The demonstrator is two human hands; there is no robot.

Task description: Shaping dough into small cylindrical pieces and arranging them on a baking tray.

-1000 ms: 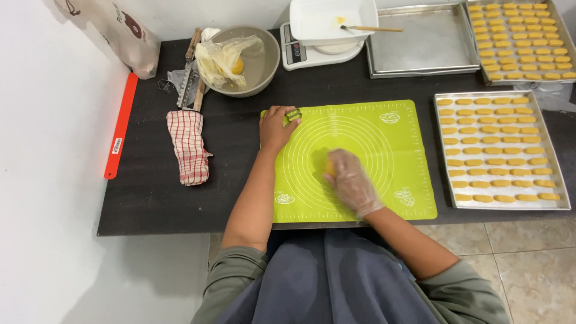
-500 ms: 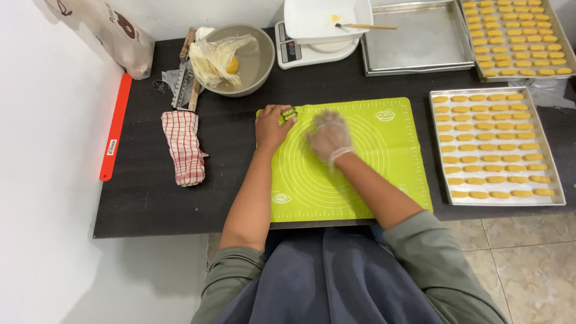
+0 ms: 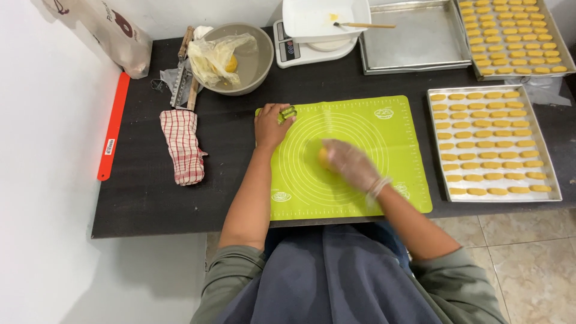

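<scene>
The right hand (image 3: pixel 351 163), in a clear glove, lies palm down with fingers loosely curled over a yellow dough piece (image 3: pixel 324 158) near the middle of the green mat (image 3: pixel 360 126); motion blur hides the exact grip. The forearm slants toward the mat's near right corner. The left hand (image 3: pixel 270 126) pinches a small green cutter (image 3: pixel 288 113) at the mat's far left corner, forearm straight back.

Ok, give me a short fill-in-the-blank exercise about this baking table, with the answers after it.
1. The right hand, in a clear glove, presses a lump of yellow dough on the ____ mat.
2. The left hand rests at the mat's top-left corner beside a small ____ cutter.
3. The checked cloth lies to the ____ of the mat.

Missing words: green; green; left
</scene>
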